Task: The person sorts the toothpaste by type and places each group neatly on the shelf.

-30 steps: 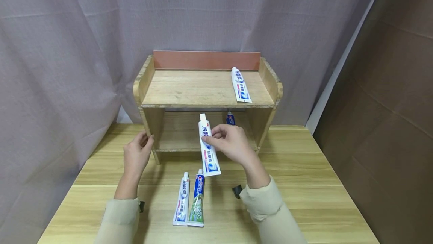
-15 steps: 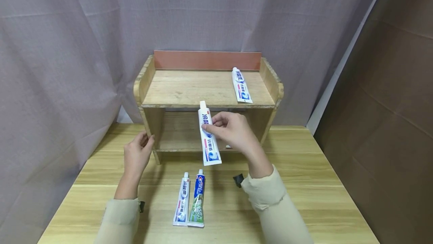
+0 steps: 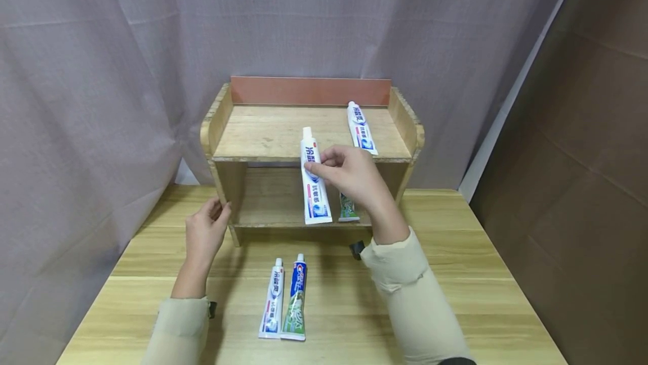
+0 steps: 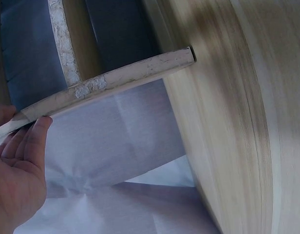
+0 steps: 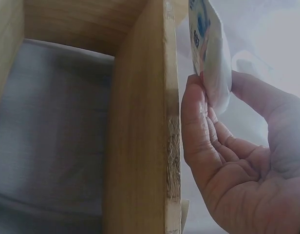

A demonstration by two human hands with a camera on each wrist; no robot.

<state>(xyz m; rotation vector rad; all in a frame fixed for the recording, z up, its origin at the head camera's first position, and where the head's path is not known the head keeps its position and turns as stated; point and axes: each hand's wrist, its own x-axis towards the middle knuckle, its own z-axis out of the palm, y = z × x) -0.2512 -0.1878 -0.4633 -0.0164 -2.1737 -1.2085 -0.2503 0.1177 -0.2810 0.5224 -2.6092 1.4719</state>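
Observation:
My right hand [image 3: 338,169] pinches a white toothpaste tube [image 3: 314,179] upright, cap up, in front of the top board's front edge of a small wooden two-level shelf [image 3: 309,154]. In the right wrist view the thumb and fingers [image 5: 198,122] clamp the tube [image 5: 208,53] beside the shelf board [image 5: 140,131]. My left hand [image 3: 205,233] rests against the shelf's left side panel, fingertips [image 4: 35,131] touching its edge [image 4: 106,85]. Another white tube [image 3: 360,127] lies on the top level at the right. A green tube [image 3: 348,207] lies on the lower level, partly hidden by my right hand.
Two tubes lie side by side on the wooden table [image 3: 455,275] in front of the shelf: a white one [image 3: 272,304] and a blue-green one [image 3: 295,304]. A grey curtain [image 3: 101,72] hangs behind, and a brown wall [image 3: 582,157] stands at the right.
My right hand has raised the white tube from in front of the lower level up to the top board's edge. The green tube on the lower level has come into sight. The left hand stayed put.

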